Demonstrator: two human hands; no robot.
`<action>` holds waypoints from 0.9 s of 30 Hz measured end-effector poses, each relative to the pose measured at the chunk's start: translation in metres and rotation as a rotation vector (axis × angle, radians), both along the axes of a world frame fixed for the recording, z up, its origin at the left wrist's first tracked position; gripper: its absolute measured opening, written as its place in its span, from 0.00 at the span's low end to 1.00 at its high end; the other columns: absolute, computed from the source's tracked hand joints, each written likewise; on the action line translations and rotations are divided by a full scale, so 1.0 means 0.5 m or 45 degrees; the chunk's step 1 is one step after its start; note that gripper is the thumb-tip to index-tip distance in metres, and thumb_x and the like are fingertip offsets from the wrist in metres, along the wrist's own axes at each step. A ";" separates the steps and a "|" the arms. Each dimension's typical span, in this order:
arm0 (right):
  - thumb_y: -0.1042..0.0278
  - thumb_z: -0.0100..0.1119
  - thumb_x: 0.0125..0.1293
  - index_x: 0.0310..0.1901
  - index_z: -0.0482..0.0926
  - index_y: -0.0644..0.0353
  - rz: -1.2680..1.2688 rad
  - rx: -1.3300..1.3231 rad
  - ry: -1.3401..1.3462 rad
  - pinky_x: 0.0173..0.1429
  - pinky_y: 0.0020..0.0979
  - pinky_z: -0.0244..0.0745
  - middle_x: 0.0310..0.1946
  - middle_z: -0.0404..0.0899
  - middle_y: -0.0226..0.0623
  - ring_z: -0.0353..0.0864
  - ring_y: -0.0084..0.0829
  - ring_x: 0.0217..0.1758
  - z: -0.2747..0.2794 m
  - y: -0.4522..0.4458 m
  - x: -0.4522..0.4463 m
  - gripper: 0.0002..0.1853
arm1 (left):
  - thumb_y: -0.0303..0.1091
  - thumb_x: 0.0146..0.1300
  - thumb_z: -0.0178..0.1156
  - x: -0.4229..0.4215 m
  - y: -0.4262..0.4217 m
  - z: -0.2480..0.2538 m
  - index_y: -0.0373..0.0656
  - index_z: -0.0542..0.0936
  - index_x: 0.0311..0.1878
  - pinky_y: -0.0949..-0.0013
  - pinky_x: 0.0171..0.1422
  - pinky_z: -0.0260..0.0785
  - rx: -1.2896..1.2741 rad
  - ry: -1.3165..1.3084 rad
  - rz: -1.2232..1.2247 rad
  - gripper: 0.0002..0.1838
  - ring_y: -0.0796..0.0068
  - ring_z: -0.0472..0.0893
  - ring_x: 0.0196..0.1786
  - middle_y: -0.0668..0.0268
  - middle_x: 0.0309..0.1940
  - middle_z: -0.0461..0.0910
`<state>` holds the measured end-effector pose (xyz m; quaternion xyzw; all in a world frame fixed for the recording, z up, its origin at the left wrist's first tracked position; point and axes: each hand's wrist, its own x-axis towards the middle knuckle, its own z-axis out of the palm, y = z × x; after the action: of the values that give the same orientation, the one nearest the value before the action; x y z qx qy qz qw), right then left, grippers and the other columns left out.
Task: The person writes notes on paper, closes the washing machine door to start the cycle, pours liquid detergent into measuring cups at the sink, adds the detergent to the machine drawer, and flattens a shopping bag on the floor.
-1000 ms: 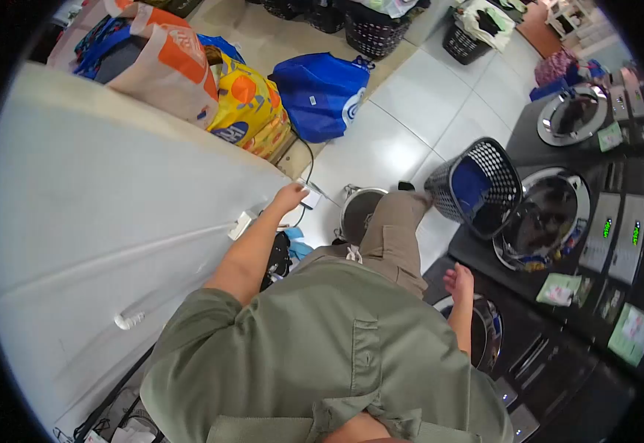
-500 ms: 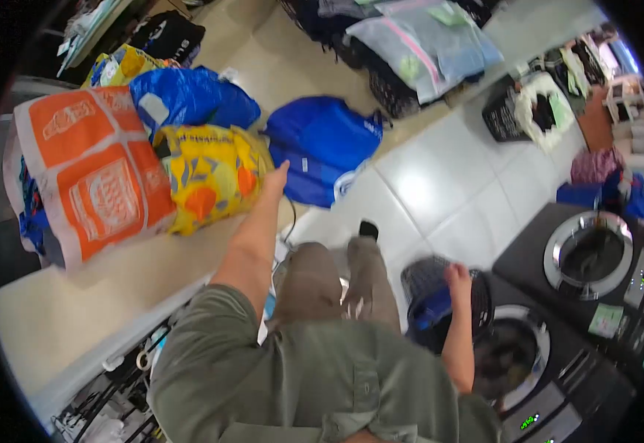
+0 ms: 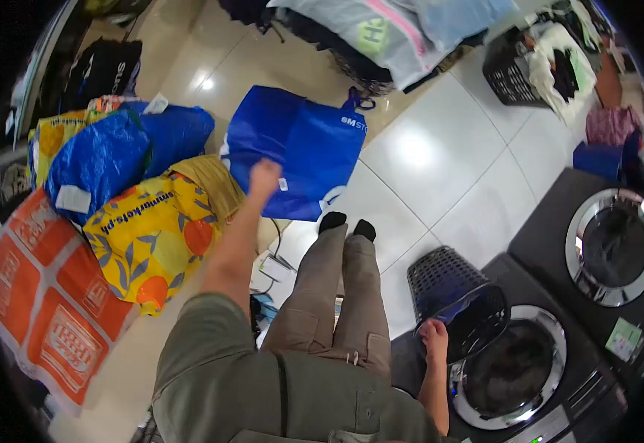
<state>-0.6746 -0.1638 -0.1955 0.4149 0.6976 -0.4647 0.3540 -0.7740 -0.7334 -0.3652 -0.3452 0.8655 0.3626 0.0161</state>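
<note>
My left hand [image 3: 265, 177] is closed in front of the blue bag [image 3: 300, 148] on the floor; whether anything is inside its fingers is too small to tell. A yellow bag with fruit print [image 3: 152, 236] lies to the left of that forearm. On the right, my right hand [image 3: 433, 336] has its fingers curled at the rim of a black perforated basket [image 3: 447, 284]. The basket is tilted, with something blue inside, and it leans by a round washer door [image 3: 508, 369]. Contact between this hand and the rim is unclear.
An orange and white bag [image 3: 63, 310] and a crumpled blue bag [image 3: 100, 166] stand at the left. Clear packed bags [image 3: 388, 37] lie at the top. A second black basket [image 3: 510, 70] stands at the upper right, above another dark machine [image 3: 610, 247]. White tiles [image 3: 410, 170] cover the floor.
The view has shifted forward over the bags and floor. My left hand has moved from the white wall side to over the blue bag. My right hand now appears at the basket's rim.
</note>
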 end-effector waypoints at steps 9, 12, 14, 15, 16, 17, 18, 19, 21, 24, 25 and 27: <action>0.33 0.53 0.52 0.66 0.48 0.41 -0.729 -0.352 -0.252 0.52 0.59 0.61 0.68 0.44 0.41 0.51 0.53 0.65 0.009 -0.177 0.033 0.44 | 0.34 0.62 0.52 -0.072 0.512 0.545 0.36 0.74 0.46 0.71 0.51 0.64 1.349 -0.099 -0.504 0.14 0.78 0.73 0.43 0.67 0.39 0.77; 0.23 0.50 0.45 0.67 0.42 0.36 -0.933 -0.575 -0.177 0.55 0.67 0.52 0.70 0.33 0.39 0.40 0.60 0.68 -0.041 -0.156 0.016 0.51 | 0.31 0.59 0.52 -0.136 0.564 0.590 0.36 0.71 0.52 0.65 0.59 0.61 1.917 0.002 -0.190 0.18 0.70 0.73 0.50 0.63 0.46 0.75; 0.29 0.48 0.54 0.69 0.41 0.45 -0.869 -0.520 0.418 0.63 0.56 0.51 0.69 0.42 0.39 0.46 0.45 0.70 -0.028 -0.117 -0.067 0.47 | 0.30 0.55 0.53 -0.167 0.599 0.610 0.35 0.68 0.55 0.54 0.65 0.58 2.201 0.217 -0.118 0.22 0.63 0.72 0.55 0.59 0.52 0.72; 0.38 0.46 0.61 0.68 0.42 0.54 -0.940 -0.420 0.632 0.67 0.42 0.49 0.68 0.46 0.42 0.47 0.39 0.70 -0.027 -0.084 -0.105 0.43 | 0.31 0.53 0.54 -0.191 0.606 0.650 0.35 0.67 0.56 0.49 0.66 0.55 2.375 0.309 -0.119 0.25 0.59 0.71 0.57 0.57 0.55 0.71; 0.44 0.45 0.65 0.68 0.42 0.59 -0.867 -0.131 0.790 0.69 0.35 0.47 0.67 0.48 0.45 0.48 0.39 0.70 0.040 -0.074 -0.175 0.40 | 0.34 0.50 0.54 -0.205 0.608 0.665 0.35 0.71 0.51 0.46 0.67 0.53 2.441 0.272 -0.018 0.23 0.58 0.69 0.59 0.58 0.53 0.73; 0.47 0.47 0.65 0.68 0.44 0.60 -0.918 -0.034 0.847 0.68 0.34 0.47 0.66 0.50 0.48 0.51 0.38 0.69 0.099 -0.062 -0.235 0.38 | 0.35 0.51 0.53 -0.212 0.604 0.659 0.37 0.75 0.47 0.46 0.67 0.54 2.546 0.333 -0.104 0.20 0.57 0.69 0.59 0.59 0.48 0.76; 0.50 0.48 0.65 0.67 0.47 0.63 -0.852 0.129 0.907 0.68 0.34 0.48 0.65 0.52 0.49 0.53 0.37 0.68 0.110 -0.026 -0.278 0.37 | 0.36 0.51 0.52 -0.216 0.599 0.644 0.38 0.76 0.43 0.46 0.66 0.54 2.608 0.333 -0.052 0.17 0.58 0.70 0.58 0.60 0.46 0.77; 0.52 0.50 0.64 0.66 0.50 0.64 -0.851 0.125 0.924 0.67 0.33 0.49 0.65 0.54 0.50 0.56 0.37 0.66 0.127 0.004 -0.321 0.36 | 0.36 0.52 0.51 -0.214 0.595 0.617 0.39 0.78 0.40 0.46 0.66 0.55 2.668 0.339 0.009 0.15 0.58 0.71 0.57 0.61 0.44 0.78; 0.54 0.52 0.64 0.64 0.55 0.68 -0.761 0.305 0.987 0.66 0.31 0.52 0.63 0.58 0.50 0.59 0.37 0.64 0.100 0.065 -0.394 0.34 | 0.38 0.53 0.50 -0.175 0.581 0.497 0.38 0.74 0.45 0.47 0.66 0.55 2.601 0.179 0.123 0.18 0.58 0.69 0.58 0.57 0.49 0.74; 0.47 0.53 0.60 0.61 0.60 0.68 -0.444 0.581 0.959 0.67 0.37 0.52 0.61 0.58 0.57 0.57 0.47 0.65 -0.015 0.150 -0.468 0.36 | 0.43 0.62 0.45 -0.096 0.609 0.314 0.40 0.73 0.46 0.50 0.60 0.61 2.190 -0.449 0.282 0.18 0.61 0.71 0.56 0.57 0.48 0.75; 0.45 0.53 0.59 0.61 0.60 0.67 -0.397 0.627 0.952 0.67 0.38 0.52 0.61 0.58 0.58 0.56 0.49 0.65 -0.032 0.152 -0.483 0.37 | 0.44 0.64 0.43 -0.038 0.601 0.206 0.40 0.71 0.48 0.51 0.54 0.66 2.353 -0.768 0.282 0.18 0.60 0.73 0.53 0.57 0.50 0.73; 0.44 0.52 0.59 0.62 0.59 0.67 -0.323 0.670 0.843 0.67 0.39 0.51 0.61 0.56 0.59 0.54 0.50 0.66 -0.076 0.148 -0.499 0.38 | 0.44 0.63 0.48 0.011 0.645 0.182 0.44 0.72 0.47 0.55 0.46 0.69 1.846 -1.261 0.119 0.16 0.66 0.76 0.45 0.61 0.44 0.76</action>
<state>-0.9240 -0.0900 -0.2334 0.4021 0.8115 -0.4189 -0.0663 -0.7684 -0.4110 -0.2743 -0.4027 0.3006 0.6318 0.5902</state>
